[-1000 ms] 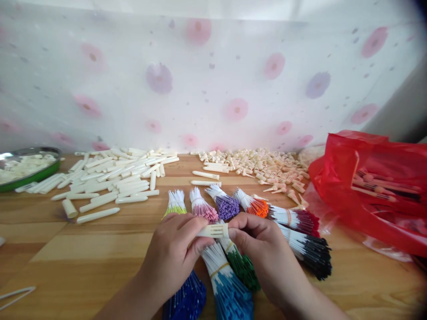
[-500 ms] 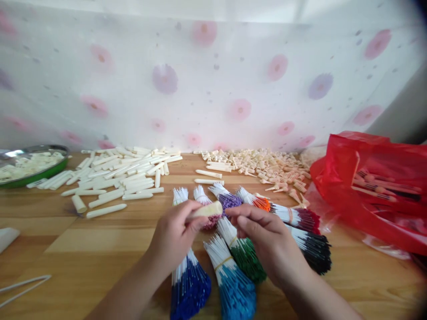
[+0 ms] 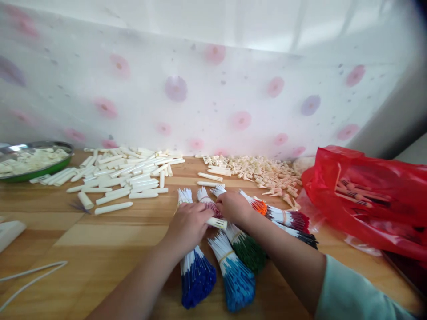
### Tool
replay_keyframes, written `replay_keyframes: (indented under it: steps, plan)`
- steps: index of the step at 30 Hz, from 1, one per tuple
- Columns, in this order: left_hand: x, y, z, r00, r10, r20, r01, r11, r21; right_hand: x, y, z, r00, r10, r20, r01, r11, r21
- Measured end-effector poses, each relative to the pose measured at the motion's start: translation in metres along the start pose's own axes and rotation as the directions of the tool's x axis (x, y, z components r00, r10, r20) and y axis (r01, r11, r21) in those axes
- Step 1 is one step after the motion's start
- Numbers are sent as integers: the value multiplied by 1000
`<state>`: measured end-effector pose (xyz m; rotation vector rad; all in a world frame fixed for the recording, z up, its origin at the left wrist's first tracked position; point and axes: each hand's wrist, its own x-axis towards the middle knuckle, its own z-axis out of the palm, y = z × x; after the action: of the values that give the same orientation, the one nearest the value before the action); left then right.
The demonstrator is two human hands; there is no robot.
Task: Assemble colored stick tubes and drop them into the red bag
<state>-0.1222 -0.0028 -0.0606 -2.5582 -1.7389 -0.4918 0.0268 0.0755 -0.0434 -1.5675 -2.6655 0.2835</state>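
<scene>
My left hand [image 3: 189, 226] is closed around a short cream plastic tube [image 3: 218, 223], shaped like a pen barrel, whose slotted end points right. My right hand [image 3: 233, 208] reaches across to the bundles, fingers curled together at the purple bundle [image 3: 218, 190]; whatever the fingertips hold is hidden. Around both hands lie banded bundles of thin white sticks with coloured ends: dark blue [image 3: 198, 278], light blue [image 3: 238, 284], green [image 3: 248, 251], pink [image 3: 205, 198], orange [image 3: 256, 204], dark red [image 3: 293, 220] and black [image 3: 308, 239]. My left hand partly covers the dark blue bundle.
Loose cream tubes [image 3: 113, 208] are piled back left, beside a green-sided bowl [image 3: 43, 171] of cream pieces. Small cream parts [image 3: 260, 171] are heaped back centre. A red plastic bag [image 3: 360, 209] holding pinkish pieces sits right. A white cable [image 3: 36, 271] lies front left.
My right hand has moved forward and left onto the purple bundle. My left hand has lowered and turned the tube, so its slotted end now shows. The camera view has shifted slightly.
</scene>
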Motion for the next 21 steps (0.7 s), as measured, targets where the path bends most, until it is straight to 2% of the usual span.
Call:
replay_keyframes:
  steps: [3,9,21]
  plan:
    - [-1,2,4,998,49,41,-50,998,23,4,-2,-1,999,37,13,-37,999,-36]
    - [-1,0,5,997,42,69,-45,998,46,3,-8,-5,999,39,14,-37,996,-82]
    - [-3,2,2,996,9,94,-13,999,37,12,-23,-4,989,43,139,-6,967,-256]
